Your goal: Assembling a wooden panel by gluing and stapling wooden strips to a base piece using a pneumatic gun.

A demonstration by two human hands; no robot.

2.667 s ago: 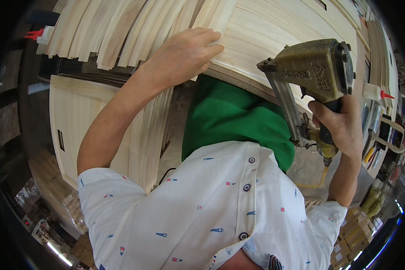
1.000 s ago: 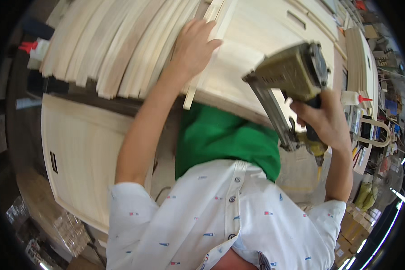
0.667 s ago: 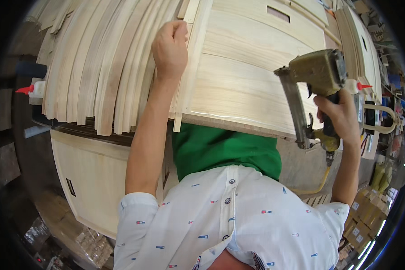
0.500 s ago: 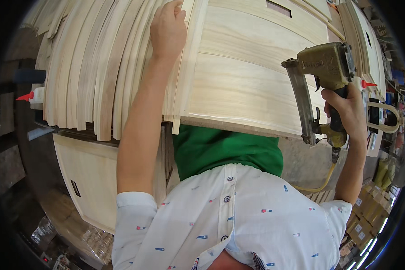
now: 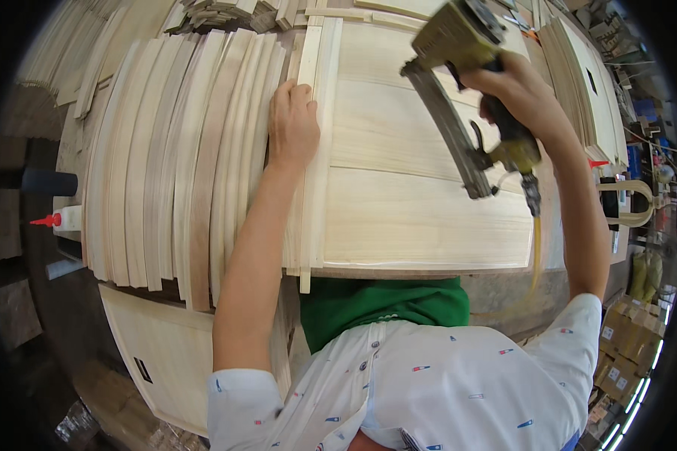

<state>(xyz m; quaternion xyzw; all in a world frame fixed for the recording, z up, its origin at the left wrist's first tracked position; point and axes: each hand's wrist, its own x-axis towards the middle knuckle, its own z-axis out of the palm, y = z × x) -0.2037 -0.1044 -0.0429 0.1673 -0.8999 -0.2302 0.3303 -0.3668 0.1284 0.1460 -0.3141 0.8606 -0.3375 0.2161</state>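
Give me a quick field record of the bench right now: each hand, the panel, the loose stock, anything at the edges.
left hand: flat on a thin wooden strip along the left edge of the panel
right hand: gripping a nail gun raised above the panel, nose not touching
wood panel: pale boards lying flat on the bench
loose slats: row of thin strips left of the panel
glue bottle: red tip, far left
air hose: yellow, hanging from the gun's handle

— What sort of place is this?
— A woodworking shop: stacked pale wooden slats, a plank panel on the tabletop, a nail gun, a glue bottle, cardboard boxes.
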